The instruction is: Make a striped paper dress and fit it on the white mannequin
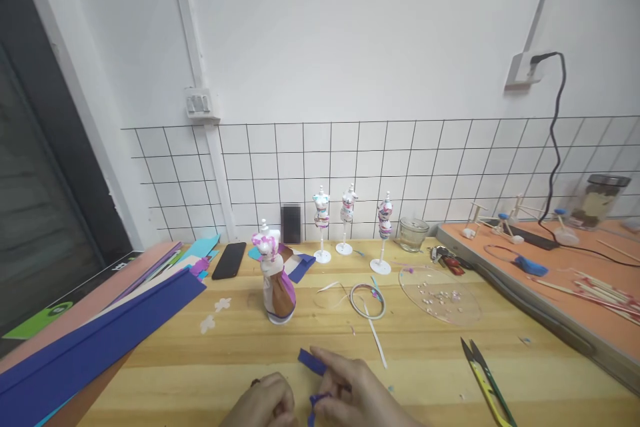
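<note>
My right hand [357,393] is at the bottom middle, fingers closed around a small dark blue paper piece [313,361]. One part of the piece sticks out beyond the index finger, and more blue shows under the thumb. Beside it on the left, my left hand [267,403] is curled shut, its knuckles up. A tiny dark spot shows at its finger, and what the fingers hold, if anything, is hidden. Beyond the hands stands a small mannequin [277,280] in a white, brown and purple dress. A roll of tape [367,301] lies to its right.
Yellow-and-green snips [485,380] lie open at the right. A clear dish [440,297] holds small gems. Three mini mannequins [384,220] stand near the wall. Coloured sheets [100,327] and a phone [229,260] are left; an orange-topped table [590,273] adjoins at right.
</note>
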`<state>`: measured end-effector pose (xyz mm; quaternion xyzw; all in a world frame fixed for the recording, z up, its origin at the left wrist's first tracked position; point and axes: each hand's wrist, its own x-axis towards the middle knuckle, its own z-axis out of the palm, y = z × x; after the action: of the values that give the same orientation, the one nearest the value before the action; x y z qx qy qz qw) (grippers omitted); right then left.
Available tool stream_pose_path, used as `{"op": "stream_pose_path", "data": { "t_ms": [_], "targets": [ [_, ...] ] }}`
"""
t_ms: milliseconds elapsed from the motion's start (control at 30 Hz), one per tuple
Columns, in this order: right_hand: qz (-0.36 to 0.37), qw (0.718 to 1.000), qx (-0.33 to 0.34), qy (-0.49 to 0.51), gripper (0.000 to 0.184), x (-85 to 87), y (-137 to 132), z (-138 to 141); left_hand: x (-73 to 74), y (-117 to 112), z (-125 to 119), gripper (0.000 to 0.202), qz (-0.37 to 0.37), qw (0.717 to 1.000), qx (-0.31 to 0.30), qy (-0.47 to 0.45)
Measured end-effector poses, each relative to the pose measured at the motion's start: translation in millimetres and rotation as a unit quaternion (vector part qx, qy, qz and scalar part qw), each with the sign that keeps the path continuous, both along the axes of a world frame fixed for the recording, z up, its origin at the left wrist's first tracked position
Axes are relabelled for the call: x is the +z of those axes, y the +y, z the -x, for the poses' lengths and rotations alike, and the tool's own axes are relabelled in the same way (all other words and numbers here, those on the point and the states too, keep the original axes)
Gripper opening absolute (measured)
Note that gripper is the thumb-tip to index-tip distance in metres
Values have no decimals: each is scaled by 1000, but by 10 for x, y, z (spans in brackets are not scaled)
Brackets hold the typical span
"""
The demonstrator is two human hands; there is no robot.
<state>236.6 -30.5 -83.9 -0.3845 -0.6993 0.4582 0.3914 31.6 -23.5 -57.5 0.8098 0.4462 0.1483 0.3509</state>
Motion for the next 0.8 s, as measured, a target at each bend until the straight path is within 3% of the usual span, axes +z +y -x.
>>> {"op": "stream_pose_path", "data": {
  "t_ms": [167,267,367,600,800],
  "targets": [
    [31,997,65,-25,32,225,-133,26,183,-53,-220,13,40,993,37,-102],
    [26,998,48,-45,30,311,-136,9,217,-32,-290,14,57,983,63,-164],
    [-2,998,31,-48,29,278,-76,-1,199,0,-302,17,75,974,80,-198],
    [-87,988,-112,-54,12,166,32,-35,68,81,-400,35,156,945,91,-272],
    [-156,970,-186,-18,25,135,83,-85,-70,121,-597,44,236,892,117,-367]
  ]
}}
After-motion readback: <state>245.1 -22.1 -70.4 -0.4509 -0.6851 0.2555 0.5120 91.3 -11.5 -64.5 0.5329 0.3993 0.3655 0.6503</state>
